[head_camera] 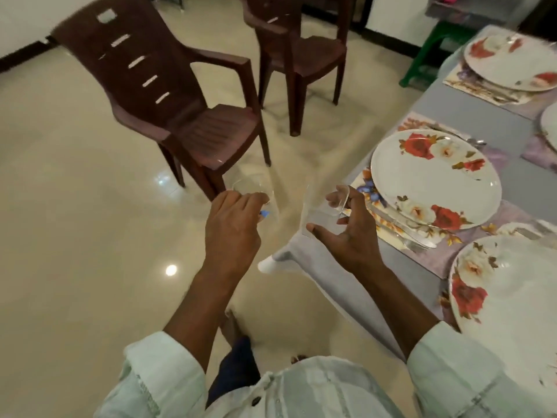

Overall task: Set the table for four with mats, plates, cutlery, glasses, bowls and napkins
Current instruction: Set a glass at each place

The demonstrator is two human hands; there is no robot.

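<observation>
Beside the table's (470,111) near corner, head view: each hand carries a clear glass above the floor, well short of the mats; likely failure is a slip or a knock on the table edge or nearest plate (435,179), since the glasses are smooth and, through motion blur, barely visible. Left hand (233,224), knuckles up, curls its fingers round the left glass (251,187) from above. Right hand (346,230), thumb spread wide, hooks its fingers over the right glass (325,206).
</observation>
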